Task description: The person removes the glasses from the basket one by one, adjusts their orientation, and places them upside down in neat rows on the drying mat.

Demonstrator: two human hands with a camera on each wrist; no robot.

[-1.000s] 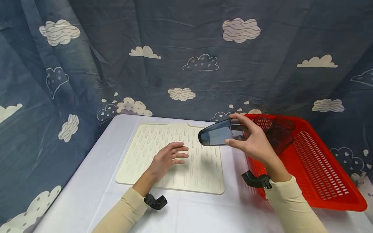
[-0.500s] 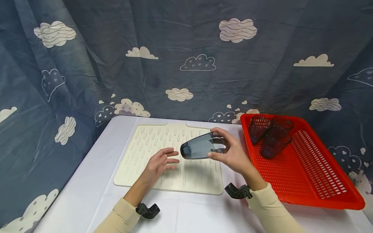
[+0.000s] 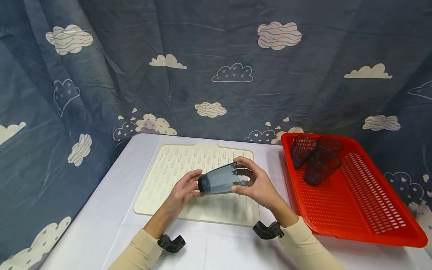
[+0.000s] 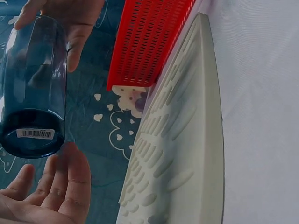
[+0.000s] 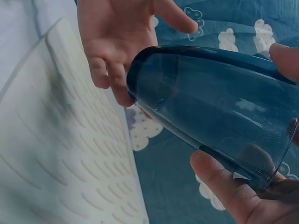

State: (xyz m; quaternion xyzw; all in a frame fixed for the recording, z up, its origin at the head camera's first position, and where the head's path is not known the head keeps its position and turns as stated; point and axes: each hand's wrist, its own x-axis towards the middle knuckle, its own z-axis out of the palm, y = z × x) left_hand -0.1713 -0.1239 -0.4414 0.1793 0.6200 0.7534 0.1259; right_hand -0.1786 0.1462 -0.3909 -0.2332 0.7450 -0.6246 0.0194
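Observation:
My right hand (image 3: 254,182) grips a blue-tinted drinking glass (image 3: 219,179) near its rim, thumb on one side and fingers on the other. The glass lies almost sideways in the air over a cream ridged drying mat (image 3: 162,183), its dark base towards the left. A barcode sticker (image 4: 35,134) shows on that base in the left wrist view. My left hand (image 3: 182,191) is at the base, fingers loosely spread and not wrapped round it. In the right wrist view, fingertips of the left hand (image 5: 117,46) lie against or just beside the base; I cannot tell which.
A red perforated plastic basket (image 3: 337,213) stands to the right of the mat. Inside, at its far left corner, are three dark tinted glasses (image 3: 320,165). A white cloth (image 3: 216,247) covers the table, and a cloud-patterned curtain (image 3: 189,86) hangs behind.
My right hand has carried the glass left and down, from beside the basket to over the mat. The left hand has shifted slightly left and now meets the base closely.

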